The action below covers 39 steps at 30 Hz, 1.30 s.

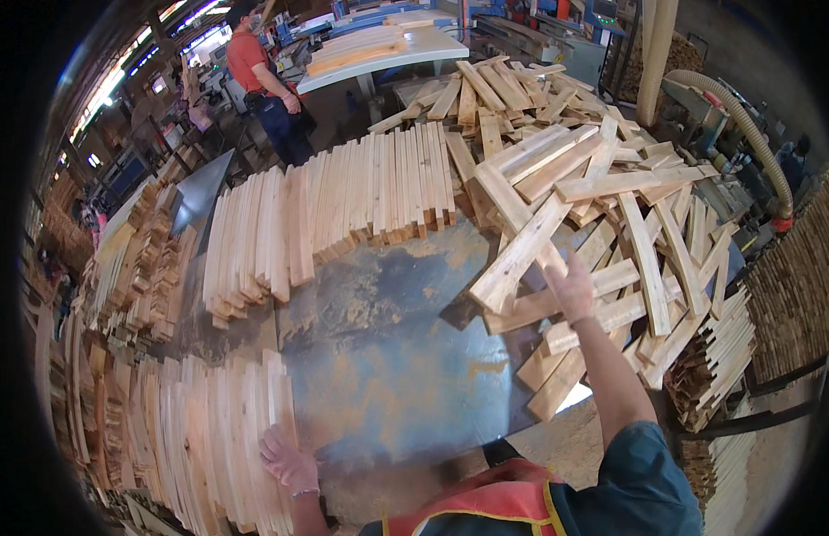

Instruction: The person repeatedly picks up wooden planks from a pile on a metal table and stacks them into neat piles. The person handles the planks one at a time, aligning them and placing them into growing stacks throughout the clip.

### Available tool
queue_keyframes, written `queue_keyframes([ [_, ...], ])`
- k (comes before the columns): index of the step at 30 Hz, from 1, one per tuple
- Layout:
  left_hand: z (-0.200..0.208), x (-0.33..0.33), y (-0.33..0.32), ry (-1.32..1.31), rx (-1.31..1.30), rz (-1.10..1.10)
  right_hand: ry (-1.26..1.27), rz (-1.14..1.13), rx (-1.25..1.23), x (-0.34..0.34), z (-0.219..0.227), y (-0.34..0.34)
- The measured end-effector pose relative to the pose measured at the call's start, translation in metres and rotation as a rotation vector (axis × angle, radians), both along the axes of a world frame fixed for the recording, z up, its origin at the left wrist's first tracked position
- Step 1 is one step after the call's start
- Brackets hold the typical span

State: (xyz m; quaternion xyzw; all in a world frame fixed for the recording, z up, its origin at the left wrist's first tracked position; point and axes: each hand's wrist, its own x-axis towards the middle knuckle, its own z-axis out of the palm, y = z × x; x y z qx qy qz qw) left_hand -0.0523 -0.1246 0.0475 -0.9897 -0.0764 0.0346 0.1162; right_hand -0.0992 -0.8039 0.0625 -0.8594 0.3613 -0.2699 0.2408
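Note:
At the lower left, my left hand (290,462) rests against the right side of a row of upright-set wooden boards (209,438), its fingers stretched along the nearest ones. It is open and grips nothing I can see. My right hand (571,290) reaches into a jumbled pile of loose boards (602,223) on the right. Its thumb and fingers close about the end of a pale wooden board (549,256), which lies partly under a wider knotty board (520,257). The far part of the held board is hidden in the pile.
A metal tabletop (387,357) dusted with sawdust lies between the hands. Beyond it stands a long row of boards (343,196). More stacks (142,268) are at the left. A person in a red shirt (254,71) stands at the back; a ribbed hose (745,116) hangs at the right.

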Motion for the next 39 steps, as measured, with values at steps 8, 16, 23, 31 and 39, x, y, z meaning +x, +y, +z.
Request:
queue_keyframes([
  [8,0.009,-0.007,-0.158,0.245,-0.43,-0.317,0.101,0.198,0.678,0.106,-0.003,-0.06],
  [16,0.055,0.014,-0.257,0.244,-0.697,-0.398,-0.024,0.302,1.265,0.025,-0.036,0.15],
  [23,0.015,-0.018,-0.206,0.717,-1.201,-0.09,-0.07,0.631,1.42,-0.038,-0.065,0.313],
  [31,-0.024,-0.027,-0.097,0.367,-0.507,-0.336,0.316,0.758,1.575,-0.027,-0.029,0.42],
  [39,0.037,-0.038,-0.079,0.026,-0.564,0.189,0.372,0.883,1.154,-0.027,-0.004,0.37],
])
